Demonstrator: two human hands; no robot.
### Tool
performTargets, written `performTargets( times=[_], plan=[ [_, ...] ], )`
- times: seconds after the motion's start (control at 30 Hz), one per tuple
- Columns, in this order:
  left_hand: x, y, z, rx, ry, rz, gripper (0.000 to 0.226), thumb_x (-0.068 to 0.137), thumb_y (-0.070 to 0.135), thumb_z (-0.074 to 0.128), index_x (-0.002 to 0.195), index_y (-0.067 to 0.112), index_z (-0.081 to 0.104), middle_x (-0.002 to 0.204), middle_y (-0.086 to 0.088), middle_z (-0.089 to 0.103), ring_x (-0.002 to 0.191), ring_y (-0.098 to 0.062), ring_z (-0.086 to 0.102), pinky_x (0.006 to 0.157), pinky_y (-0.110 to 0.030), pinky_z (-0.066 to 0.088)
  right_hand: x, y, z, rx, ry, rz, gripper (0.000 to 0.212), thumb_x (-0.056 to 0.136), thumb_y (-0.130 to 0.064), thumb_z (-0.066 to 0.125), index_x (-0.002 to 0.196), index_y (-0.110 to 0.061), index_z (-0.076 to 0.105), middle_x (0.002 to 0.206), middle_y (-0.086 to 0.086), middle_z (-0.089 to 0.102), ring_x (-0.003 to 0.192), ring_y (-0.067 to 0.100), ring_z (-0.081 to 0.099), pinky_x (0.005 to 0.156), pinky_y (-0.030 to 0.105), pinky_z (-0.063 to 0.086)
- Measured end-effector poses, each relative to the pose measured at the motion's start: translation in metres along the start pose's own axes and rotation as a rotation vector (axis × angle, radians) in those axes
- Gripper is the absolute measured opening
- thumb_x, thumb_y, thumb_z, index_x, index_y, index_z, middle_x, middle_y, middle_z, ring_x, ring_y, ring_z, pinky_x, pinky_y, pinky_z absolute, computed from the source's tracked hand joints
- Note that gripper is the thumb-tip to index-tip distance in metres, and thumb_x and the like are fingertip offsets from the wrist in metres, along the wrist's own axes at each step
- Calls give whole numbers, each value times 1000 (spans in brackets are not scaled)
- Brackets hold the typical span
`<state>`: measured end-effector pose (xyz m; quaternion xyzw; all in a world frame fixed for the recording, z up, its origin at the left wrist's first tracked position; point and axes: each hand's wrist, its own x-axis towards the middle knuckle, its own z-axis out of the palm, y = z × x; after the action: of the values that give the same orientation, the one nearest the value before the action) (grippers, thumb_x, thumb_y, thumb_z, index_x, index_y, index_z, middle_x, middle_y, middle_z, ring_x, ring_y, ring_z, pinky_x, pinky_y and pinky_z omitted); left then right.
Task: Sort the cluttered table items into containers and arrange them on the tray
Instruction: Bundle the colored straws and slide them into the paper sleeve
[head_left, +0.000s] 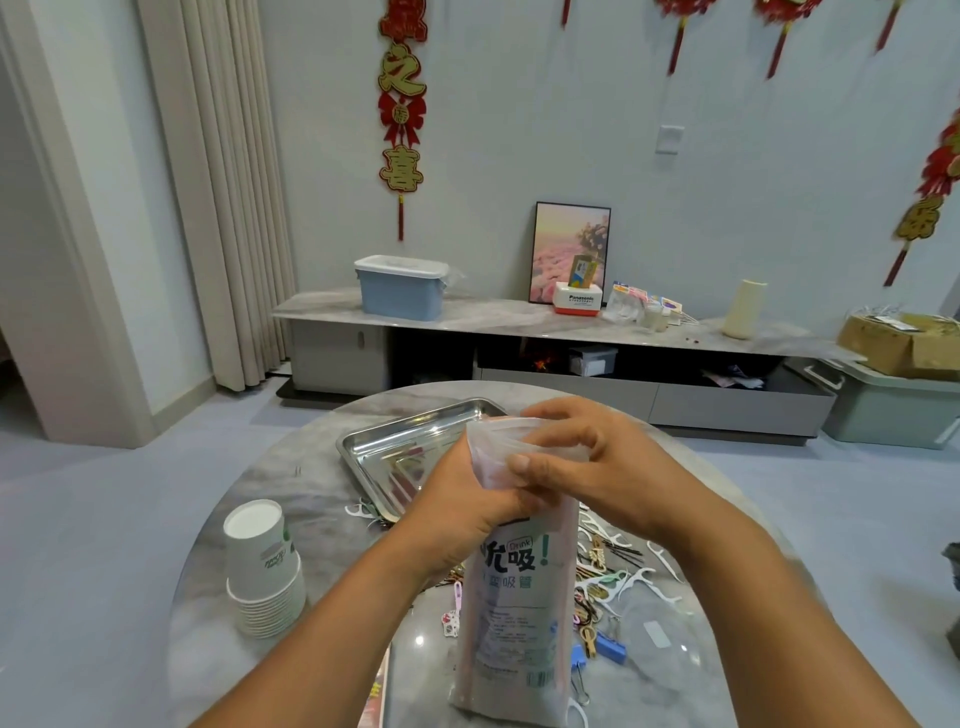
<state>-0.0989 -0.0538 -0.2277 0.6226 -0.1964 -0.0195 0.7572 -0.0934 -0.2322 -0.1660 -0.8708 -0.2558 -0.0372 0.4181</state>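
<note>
A tall plastic bag of drinking straws (514, 623) stands upright on the round marble table (291, 483). My left hand (467, 499) grips the bag around its neck. My right hand (587, 462) pinches the clear open top of the bag. Behind the hands lies a shiny steel tray (379, 447). A stack of white paper cups (262, 566) stands upside down at the left. Floss picks (634, 577), binder clips (608, 647) and hair clips lie scattered to the right of the bag.
More small clutter sits left of the bag base, including a pink clip (456, 597). A low TV cabinet (519, 322) with a blue bin (402, 286) and a framed picture runs along the far wall. A grey storage box (893, 405) stands on the floor at right.
</note>
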Motion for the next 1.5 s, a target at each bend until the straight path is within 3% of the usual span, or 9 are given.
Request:
performTargets(
  times=[0.13, 0.3, 0.5, 0.6, 0.8, 0.97, 1.07, 1.27, 1.5],
  plan=[
    [1, -1, 0, 2, -41, -17, 63, 79, -4, 80, 134, 17, 57, 120, -14, 72, 113, -33, 68, 93, -45, 57, 0, -2, -6, -32, -12, -7, 21, 81, -50, 79, 100, -41, 80, 125, -30, 57, 112, -10, 56, 88, 20, 46],
    [3, 0, 1, 17, -44, -12, 58, 80, -4, 77, 131, 18, 60, 114, -12, 74, 106, -30, 71, 82, -34, 59, 0, -2, -5, -134, -59, -26, 24, 86, -54, 72, 106, -42, 78, 127, -27, 57, 112, -7, 56, 95, 27, 50],
    [3, 2, 2, -61, -25, -7, 46, 82, 6, 82, 124, 16, 66, 116, -16, 73, 109, -34, 70, 87, -39, 59, -2, 2, -11, 26, 64, -21, 23, 83, -54, 75, 101, -41, 78, 112, -24, 68, 106, -6, 62, 91, 26, 51],
    [4, 0, 2, -86, -22, -13, 44, 83, 10, 80, 125, 13, 65, 118, -17, 72, 111, -35, 69, 89, -40, 59, -3, 5, -14, 36, -23, 43, 22, 89, -54, 69, 92, -35, 80, 96, -16, 75, 93, 0, 70, 86, 32, 56],
    [5, -3, 8, -94, 92, -81, 46, 90, 44, 68, 124, 14, 62, 114, -12, 75, 106, -29, 72, 82, -35, 60, -3, 7, -15, 91, 9, 40, 21, 87, -47, 70, 87, -29, 82, 91, -10, 76, 87, 6, 72, 81, 32, 58],
    [10, -7, 8, -230, 200, -63, 39, 95, 34, 65, 123, 7, 62, 116, -19, 73, 108, -36, 70, 91, -48, 58, -4, 12, -24, 148, 103, 113, 20, 72, -47, 80, 86, -33, 82, 89, -13, 78, 86, 3, 73, 83, 32, 58],
    [11, -8, 5, -278, 255, -59, 39, 92, 31, 68, 118, 4, 61, 114, -22, 72, 108, -38, 70, 92, -51, 58, -5, 13, -28, 91, 79, 141, 6, 79, -40, 82, 81, -34, 81, 83, -11, 78, 84, 8, 73, 85, 37, 59],
    [15, -7, 9, -246, 339, -10, 32, 83, 31, 75, 105, 8, 70, 106, -24, 73, 97, -40, 71, 87, -52, 59, -6, 11, -26, 55, 131, 94, 11, 85, -31, 81, 82, -22, 77, 84, -2, 76, 84, 19, 71, 81, 41, 58],
    [13, 1, 16, -186, 225, 40, 32, 82, 37, 77, 101, 11, 72, 106, -25, 72, 97, -39, 71, 88, -53, 58, -1, 6, -21, 416, 146, -16, 33, 71, -22, 87, 103, -22, 75, 89, 3, 77, 83, 15, 75, 73, 20, 57]
  ],
)
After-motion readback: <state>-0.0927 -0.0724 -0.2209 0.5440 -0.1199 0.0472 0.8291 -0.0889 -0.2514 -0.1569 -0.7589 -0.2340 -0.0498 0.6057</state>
